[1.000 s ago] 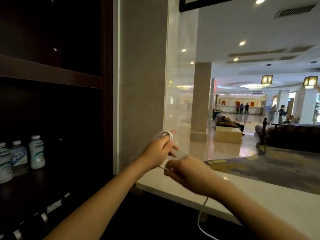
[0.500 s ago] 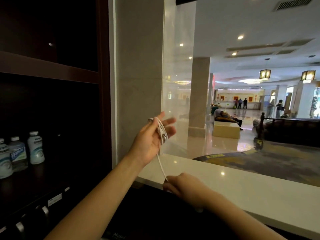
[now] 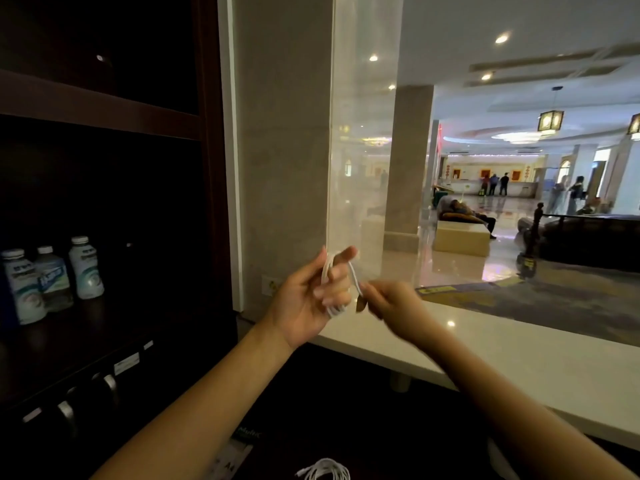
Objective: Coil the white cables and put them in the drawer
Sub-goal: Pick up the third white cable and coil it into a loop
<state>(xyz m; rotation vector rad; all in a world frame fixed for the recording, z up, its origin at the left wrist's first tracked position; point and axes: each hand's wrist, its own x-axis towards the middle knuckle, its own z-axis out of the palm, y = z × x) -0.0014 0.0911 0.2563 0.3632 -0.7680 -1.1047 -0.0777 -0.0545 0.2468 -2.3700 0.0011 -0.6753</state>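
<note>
A white cable (image 3: 328, 271) is wound in loops around the fingers of my left hand (image 3: 311, 296), which is raised in front of the glass pane. My right hand (image 3: 388, 301) is just right of it, blurred, pinching the free end of the same cable near its tip. A second bundle of white cables (image 3: 323, 471) lies on the dark desk surface at the bottom edge. No drawer shows clearly.
A white counter ledge (image 3: 519, 358) runs below the glass pane (image 3: 363, 168). Dark wooden shelving (image 3: 104, 109) on the left holds three bottles (image 3: 52, 278). Metal handles (image 3: 110, 386) sit on the dark unit below. A lobby with people lies beyond the glass.
My right hand rose from the counter edge up to my left hand, carrying the cable's free end. More cable is wound on the left fingers. The hanging length is gone.
</note>
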